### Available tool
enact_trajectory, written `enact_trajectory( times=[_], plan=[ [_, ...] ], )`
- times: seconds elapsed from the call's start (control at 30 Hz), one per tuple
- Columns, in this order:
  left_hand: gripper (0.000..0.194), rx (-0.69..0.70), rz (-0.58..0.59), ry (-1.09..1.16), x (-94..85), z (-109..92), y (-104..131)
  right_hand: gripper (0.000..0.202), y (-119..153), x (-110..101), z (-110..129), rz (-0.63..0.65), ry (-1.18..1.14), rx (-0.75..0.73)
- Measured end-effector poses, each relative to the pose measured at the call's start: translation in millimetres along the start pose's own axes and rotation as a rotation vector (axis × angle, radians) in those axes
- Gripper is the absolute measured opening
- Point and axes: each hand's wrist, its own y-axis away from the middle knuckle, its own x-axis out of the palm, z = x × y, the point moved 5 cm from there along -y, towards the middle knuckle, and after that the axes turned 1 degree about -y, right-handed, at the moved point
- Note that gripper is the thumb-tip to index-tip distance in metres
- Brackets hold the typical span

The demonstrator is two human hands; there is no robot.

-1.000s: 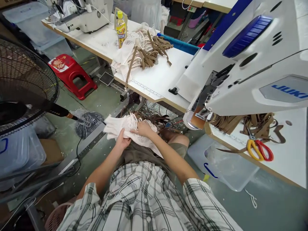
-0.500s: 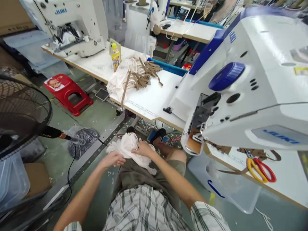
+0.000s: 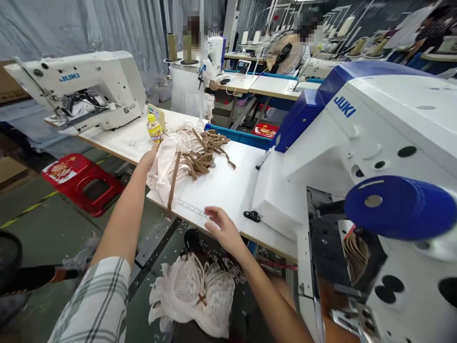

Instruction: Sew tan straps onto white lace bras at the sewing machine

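Note:
My left hand (image 3: 153, 155) reaches to the yellow-capped bottle (image 3: 154, 129) on the white table (image 3: 228, 186); its fingers are mostly hidden behind the pale fabric and the bottle's base. Beside it lies a heap of pale pink lace garments (image 3: 171, 157) with brown straps (image 3: 202, 159). Over the table's front edge, my right hand (image 3: 223, 228) is open, fingers apart and holding nothing. A pale lace bra (image 3: 200, 297) with a small brown bow rests on my lap.
A large white and blue sewing machine (image 3: 378, 124) stands close on the right, another sewing machine (image 3: 96, 90) at the back left. A red stool (image 3: 84, 183) is on the floor at left. People are in the background.
Both hands have left the pale garment on my lap. The left has moved up to the bottle, the right to the table edge. The view has tilted upward.

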Motion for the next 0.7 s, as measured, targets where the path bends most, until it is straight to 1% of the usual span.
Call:
enact_trajectory(
  times=[0.03, 0.1, 0.17, 0.23, 0.3, 0.33, 0.4, 0.43, 0.47, 0.53, 0.6, 0.63, 0.7],
  plan=[
    [0.044, -0.044, 0.054, 0.018, 8.9, -1, -11, 0.055, -25, -5, -2, -0.092, -0.068, 0.006],
    [0.042, -0.142, 0.172, 0.033, 25.2, 0, -25, 0.070, -74, -8, -11, -0.221, -0.229, 0.069],
    [0.040, -0.216, 0.285, 0.049, 41.0, 3, -27, 0.078, -118, -1, -19, -0.293, -0.371, 0.164],
    [0.039, -0.253, 0.384, 0.074, 58.0, 6, -14, 0.081, -150, 9, -20, -0.331, -0.433, 0.187],
    [0.037, -0.254, 0.466, 0.108, 75.4, 11, 11, 0.090, -163, 15, -18, -0.385, -0.493, 0.180],
    [0.037, -0.246, 0.498, 0.128, 83.2, 14, 27, 0.096, -163, 15, -19, -0.415, -0.530, 0.197],
    [0.038, -0.225, 0.543, 0.172, 94.5, 21, 62, 0.104, -149, 11, -21, -0.451, -0.579, 0.257],
    [0.039, -0.211, 0.550, 0.197, 96.7, 25, 79, 0.101, -138, 7, -22, -0.442, -0.584, 0.267],
    [0.038, -0.197, 0.550, 0.224, 96.4, 29, 94, 0.092, -125, 3, -22, -0.407, -0.574, 0.254],
    [0.036, -0.180, 0.537, 0.273, 88.4, 38, 119, 0.070, -96, -5, -19, -0.321, -0.552, 0.192],
    [0.032, -0.185, 0.517, 0.322, 72.8, 48, 140, 0.055, -63, -10, -20, -0.269, -0.541, 0.183],
    [0.030, -0.191, 0.503, 0.354, 63.6, 52, 150, 0.053, -44, -11, -21, -0.265, -0.537, 0.206],
    [0.030, -0.199, 0.460, 0.453, 46.2, 62, 172, 0.055, -4, -9, -24, -0.274, -0.533, 0.252]
  ],
)
